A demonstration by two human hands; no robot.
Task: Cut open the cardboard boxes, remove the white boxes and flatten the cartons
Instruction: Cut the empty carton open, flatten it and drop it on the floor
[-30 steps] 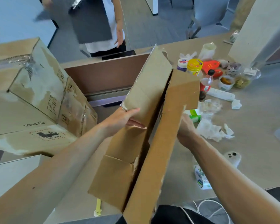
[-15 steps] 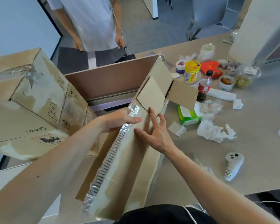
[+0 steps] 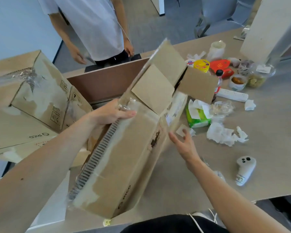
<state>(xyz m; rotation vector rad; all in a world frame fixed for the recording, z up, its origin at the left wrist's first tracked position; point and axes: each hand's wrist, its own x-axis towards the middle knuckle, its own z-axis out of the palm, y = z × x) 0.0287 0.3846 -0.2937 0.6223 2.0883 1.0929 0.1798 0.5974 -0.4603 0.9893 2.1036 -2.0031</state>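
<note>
One view only, the head camera. One carton [image 3: 124,157], partly collapsed and apparently empty, leans tilted with its lower end at the near edge of the table [image 3: 267,148]. The left hand [image 3: 111,113] grips its upper taped edge, thumb over the top. The right hand [image 3: 183,143] is spread and holds nothing, just beside the carton's right edge; contact cannot be confirmed. An end flap [image 3: 197,85] hangs out to the right above a tissue pack [image 3: 197,115], near the jars [image 3: 201,64]. Other cartons [image 3: 32,101] are stacked to the left.

Risks, as judged:
- With a single grip, the carton may twist or spring open.
- A swinging flap could knock the jars over.
- Loose tape under the thumb could give, dropping the carton off the table edge.
</note>
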